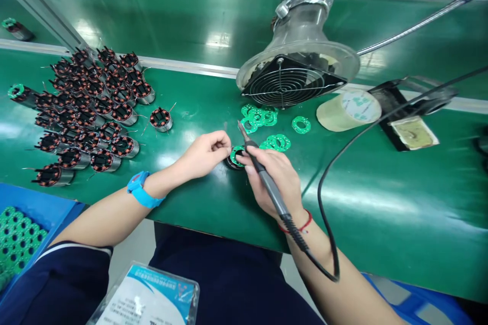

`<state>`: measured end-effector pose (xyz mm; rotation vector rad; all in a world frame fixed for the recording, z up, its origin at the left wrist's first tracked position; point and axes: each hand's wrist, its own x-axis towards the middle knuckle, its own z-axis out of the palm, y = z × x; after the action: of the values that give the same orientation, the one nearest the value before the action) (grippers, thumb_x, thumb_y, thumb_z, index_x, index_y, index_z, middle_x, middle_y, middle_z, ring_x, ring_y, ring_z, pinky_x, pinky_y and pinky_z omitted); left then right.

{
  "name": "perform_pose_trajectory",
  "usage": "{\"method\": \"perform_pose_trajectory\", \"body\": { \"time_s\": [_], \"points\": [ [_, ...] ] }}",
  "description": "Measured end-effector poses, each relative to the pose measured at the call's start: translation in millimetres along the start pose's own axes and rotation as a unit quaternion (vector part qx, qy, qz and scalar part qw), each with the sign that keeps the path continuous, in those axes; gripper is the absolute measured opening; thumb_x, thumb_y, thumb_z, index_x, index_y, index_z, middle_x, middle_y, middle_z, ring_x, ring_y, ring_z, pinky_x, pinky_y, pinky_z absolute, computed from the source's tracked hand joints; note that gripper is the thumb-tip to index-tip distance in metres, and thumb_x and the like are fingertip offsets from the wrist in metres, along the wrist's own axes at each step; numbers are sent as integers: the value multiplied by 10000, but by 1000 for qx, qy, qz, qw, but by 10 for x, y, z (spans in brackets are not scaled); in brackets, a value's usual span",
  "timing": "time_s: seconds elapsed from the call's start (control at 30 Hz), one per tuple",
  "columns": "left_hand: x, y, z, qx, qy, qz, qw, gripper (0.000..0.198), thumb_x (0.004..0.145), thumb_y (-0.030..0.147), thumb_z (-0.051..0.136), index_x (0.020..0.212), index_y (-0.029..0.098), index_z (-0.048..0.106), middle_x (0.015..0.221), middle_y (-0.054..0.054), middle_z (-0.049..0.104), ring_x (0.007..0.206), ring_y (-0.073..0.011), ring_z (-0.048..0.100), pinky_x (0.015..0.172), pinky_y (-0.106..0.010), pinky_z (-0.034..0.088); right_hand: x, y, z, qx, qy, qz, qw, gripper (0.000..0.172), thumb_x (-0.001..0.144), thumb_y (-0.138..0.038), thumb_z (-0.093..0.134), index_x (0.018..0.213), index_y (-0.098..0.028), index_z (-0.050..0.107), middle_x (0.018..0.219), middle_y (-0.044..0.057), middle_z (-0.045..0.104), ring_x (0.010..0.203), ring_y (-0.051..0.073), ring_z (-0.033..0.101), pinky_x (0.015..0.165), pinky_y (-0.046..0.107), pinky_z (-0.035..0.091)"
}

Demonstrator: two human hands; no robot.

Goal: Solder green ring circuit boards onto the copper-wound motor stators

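A green ring-shaped circuit board (237,156) sits on top of a dark motor stator (232,164) in front of me, mostly covered by my hands. My right hand (280,180) grips a soldering iron (269,185), its tip pointing up and away over the far side of the board. Fingertips of that hand rest at the board's right edge. My left hand (208,155) is closed in a pinch at the left edge of the stator; whatever lies between thumb and finger is too small to make out. Loose ring boards (276,142) lie just beyond my right hand.
Many copper-wound stators (87,111) crowd the left of the green bench, one standing apart (160,119). A fume extractor (284,86) hangs ahead. To the right are a solder-wire roll (348,110) and an iron stand (404,122). The iron's cable (324,177) loops over my right forearm.
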<state>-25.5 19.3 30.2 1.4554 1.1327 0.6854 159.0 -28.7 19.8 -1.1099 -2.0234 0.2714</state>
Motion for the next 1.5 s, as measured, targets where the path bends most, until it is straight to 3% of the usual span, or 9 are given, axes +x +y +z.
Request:
{"method": "perform_pose_trajectory", "body": {
  "time_s": [0.27,0.73,0.9,1.03,1.13,1.23,1.37,1.43,1.5],
  "points": [
    [-22,51,25,124,20,25,992,125,752,98,486,662,176,449,595,61,426,573,-89,385,540,-231,278,-200,102,-26,99,182,94,974,161,897,-359,560,992,-256,640,821,46,685,686,221,678,606,384,538],
    [-24,117,36,184,29,22,982,139,731,94,461,636,184,416,579,53,412,561,-94,363,550,-244,271,-187,104,-74,145,143,81,976,143,907,-336,525,885,-273,652,652,0,622,532,179,590,506,348,466],
    [-32,106,50,205,38,32,978,150,735,91,463,640,189,401,581,50,415,562,-99,366,550,-250,261,-196,106,-28,122,192,105,968,190,896,-370,571,1036,-267,650,824,34,688,645,208,670,588,385,541],
    [-38,104,71,235,50,43,970,169,741,83,478,643,192,392,599,45,434,572,-105,384,552,-259,271,-128,72,10,137,93,152,975,444,957,-337,489,1393,-286,425,1028,64,728,925,249,717,800,451,586],
    [-39,112,79,249,53,54,966,178,748,73,469,645,192,386,603,45,430,575,-107,385,557,-261,284,-42,57,19,97,-21,107,989,493,942,-280,503,1418,-307,379,1168,68,705,1178,265,621,1020,524,479],
    [-46,100,57,245,50,48,967,169,769,86,471,664,193,393,617,44,443,583,-107,406,563,-259,308,14,71,36,62,-114,61,990,557,865,-213,553,1397,-293,407,1319,90,618,1228,283,570,1018,533,474],
    [-73,47,0,219,3,19,975,138,834,262,568,924,188,494,798,6,579,679,-134,534,605,-271,420,12,130,57,31,-93,69,993,560,846,-199,568,1382,-269,418,1251,105,646,1140,284,605,958,514,510],
    [-82,20,-15,267,-40,43,962,211,828,302,604,977,183,513,882,-26,610,771,-166,572,674,-304,465,-8,164,47,24,-65,77,995,583,850,-263,621,1390,-262,401,1248,115,645,1143,290,604,958,505,512],
    [-82,3,-13,348,-62,75,933,80,852,237,555,906,179,544,868,-41,617,815,-192,570,737,-336,468,-28,190,30,28,-56,84,995,605,860,-286,630,1407,-265,373,1277,115,628,1166,281,600,971,489,509]
  ]
}}
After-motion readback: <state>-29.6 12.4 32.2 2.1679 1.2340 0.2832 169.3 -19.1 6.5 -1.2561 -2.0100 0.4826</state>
